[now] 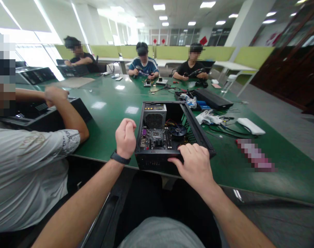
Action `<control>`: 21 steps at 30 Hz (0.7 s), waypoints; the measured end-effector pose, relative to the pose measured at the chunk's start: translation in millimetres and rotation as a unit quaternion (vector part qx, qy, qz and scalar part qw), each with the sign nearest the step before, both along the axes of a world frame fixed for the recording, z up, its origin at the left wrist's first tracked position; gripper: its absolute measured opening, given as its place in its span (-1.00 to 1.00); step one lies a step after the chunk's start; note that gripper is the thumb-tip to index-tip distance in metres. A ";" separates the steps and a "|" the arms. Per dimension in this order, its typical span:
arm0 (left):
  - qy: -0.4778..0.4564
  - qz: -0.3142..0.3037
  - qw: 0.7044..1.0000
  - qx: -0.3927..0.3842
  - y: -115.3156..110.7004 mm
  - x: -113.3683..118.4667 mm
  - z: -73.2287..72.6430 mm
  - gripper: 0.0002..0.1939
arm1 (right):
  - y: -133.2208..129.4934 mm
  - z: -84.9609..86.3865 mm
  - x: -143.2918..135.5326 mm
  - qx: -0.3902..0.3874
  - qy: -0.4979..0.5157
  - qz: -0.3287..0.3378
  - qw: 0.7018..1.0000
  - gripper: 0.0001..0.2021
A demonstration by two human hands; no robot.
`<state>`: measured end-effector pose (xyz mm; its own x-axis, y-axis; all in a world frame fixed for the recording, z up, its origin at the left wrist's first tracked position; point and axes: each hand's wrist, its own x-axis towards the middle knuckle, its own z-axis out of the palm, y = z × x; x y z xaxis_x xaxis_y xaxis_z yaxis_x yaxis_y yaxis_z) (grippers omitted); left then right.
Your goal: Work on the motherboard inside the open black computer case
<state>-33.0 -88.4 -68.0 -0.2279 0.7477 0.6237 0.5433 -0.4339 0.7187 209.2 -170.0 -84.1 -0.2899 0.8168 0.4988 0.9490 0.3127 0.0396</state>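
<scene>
**Open computer case [157,154] at the near edge of the green table [107,96]**

Head view, the only one I have on my screen. Case lies in front of the lap, its near wall right by the table's edge; any overhang I cannot make out. To its left, a bare strip of tabletop, bounded by a co-worker's arm [73,119] and a second dark case [81,108]. Beyond the far wall, bare green surface too. Right side tighter: white gloves [208,117], black cables [229,132] and a white pouch [251,126]; nearer, a blurred red item [255,155] with bare table around it.

Case orientation: open side up. Side walls run away from me, the right one slanting outward toward the near corner. Power supply [155,119] in the far left corner, board sockets toward the left wall, round fan [178,131] right of the circuit board [157,142]. View is foreshortened; which side is longer I cannot tell.

Hands well apart. Right hand [194,162] clamped on the near rim toward the right corner, fingers over the top, thumb outside. Left hand [125,138] curled into a fist beside the left wall, banded at the wrist; contact, or anything inside the fist, I cannot tell.
</scene>
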 end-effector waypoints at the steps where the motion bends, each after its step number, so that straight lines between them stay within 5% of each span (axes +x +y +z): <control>1: -0.011 0.017 1.000 -0.022 -5.2 -4.1 -17.8 -0.71 | 14.8 0.5 0.1 0.002 -0.008 -0.002 1.000 -0.66; 4: -0.006 0.016 0.995 -0.098 -17.7 -10.6 -66.3 -0.70 | 62.8 0.6 -1.5 0.010 -0.019 -0.008 1.000 -0.64; 7: 0.003 -0.003 0.992 -0.123 -21.3 -12.8 -96.3 -0.69 | 113.9 -0.2 -5.5 0.010 -0.029 -0.017 0.999 -0.60; 21: 0.109 -0.034 0.980 -0.160 -23.0 -1.9 -135.0 -0.77 | 315.4 3.6 -24.2 -0.017 -0.066 -0.091 0.994 -0.58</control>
